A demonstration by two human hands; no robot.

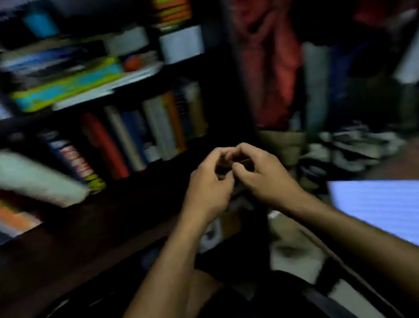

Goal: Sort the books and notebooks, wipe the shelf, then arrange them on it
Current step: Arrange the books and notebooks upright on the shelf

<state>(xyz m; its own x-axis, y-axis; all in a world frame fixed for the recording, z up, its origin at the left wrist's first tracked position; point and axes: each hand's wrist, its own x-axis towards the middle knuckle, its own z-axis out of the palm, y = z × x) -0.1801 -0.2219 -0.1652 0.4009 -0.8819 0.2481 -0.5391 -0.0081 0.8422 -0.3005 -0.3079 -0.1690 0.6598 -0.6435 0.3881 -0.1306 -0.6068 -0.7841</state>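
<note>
Blurred books [140, 134] stand leaning in a row on the dark shelf [77, 236], others stacked flat [64, 77] above

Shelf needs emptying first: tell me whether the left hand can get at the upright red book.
Probably yes. The left hand is bunched against the right hand, but nothing stands before the red book.

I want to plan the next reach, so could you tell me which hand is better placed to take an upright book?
Probably left: the left hand sits nearer the upright books; the right hand lies farther right.
</note>
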